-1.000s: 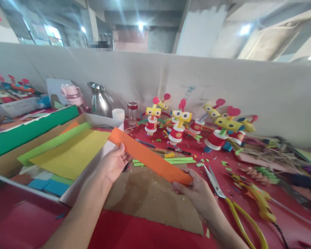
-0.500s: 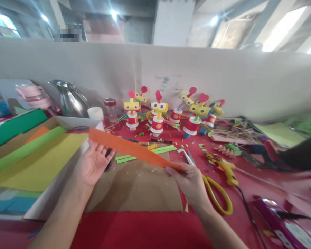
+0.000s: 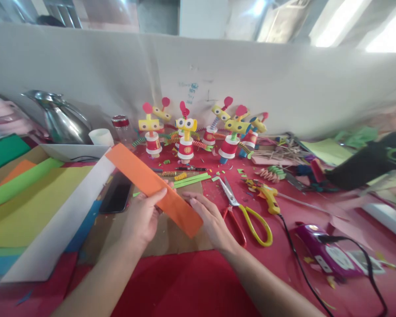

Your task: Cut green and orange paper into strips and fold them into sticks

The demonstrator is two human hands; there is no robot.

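From the head camera, an orange strip point(image 3: 150, 181) is held raised above the work area: a long, flat rectangle with a smooth, matte face and straight edges, slanting from 11 o'clock down to 4 o'clock. Under it lies a plain brown cardboard sheet point(image 3: 165, 244) on the red tabletop point(image 3: 174, 286).

Clock directions run from the strip's middle. At 1 o'clock stand small figures point(image 3: 185, 147) with red, white-rimmed bodies, yellow tube heads and springy coiled arms. Narrow, flat green strips point(image 3: 193, 179) lie near 2 o'clock. At 3 o'clock are metal-bladed scissors point(image 3: 231, 198) with one red and one yellow handle loop, and past them a yellow glue gun point(image 3: 269, 198). A glossy black phone point(image 3: 116, 193) sits at 9 o'clock, beside a white-walled box point(image 3: 69, 215) of coloured sheets; a shiny steel jug point(image 3: 62, 119) stands at 10 o'clock.

The left hand point(image 3: 143, 215), its forearm from 7 o'clock, pinches the strip near its middle, thumb flat on top and fingers curled beneath. The right hand point(image 3: 211, 218), its forearm from 4 o'clock, lies against the strip's lower end, fingers together and pointing to 10 o'clock; whether they grip it cannot be told.
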